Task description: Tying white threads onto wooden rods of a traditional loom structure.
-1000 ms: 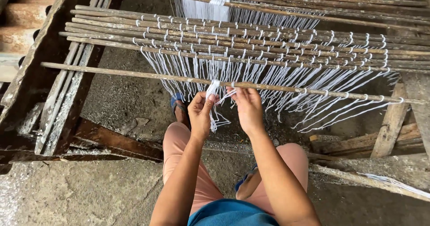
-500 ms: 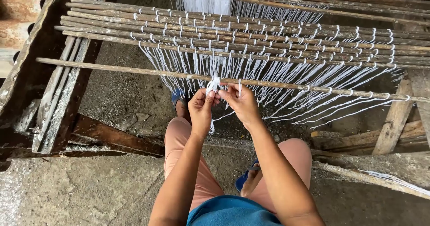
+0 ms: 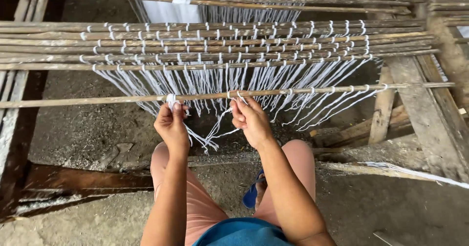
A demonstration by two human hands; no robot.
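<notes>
White cord strands, looped over a thin horizontal bamboo stick, loose ends dangling below.

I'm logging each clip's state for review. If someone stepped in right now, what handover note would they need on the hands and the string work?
Left hand: pinching a small wad of white string against the near stick.
Right hand: fingers closed on a loose white strand just below the same stick.
Things: the near stick lies across the wooden frame; behind it a stack of sticks carries rows of white loops.
Done: loops sit on the near stick from the right hand out to its right end.
Left: the stretch of stick left of the left hand is bare.
</notes>
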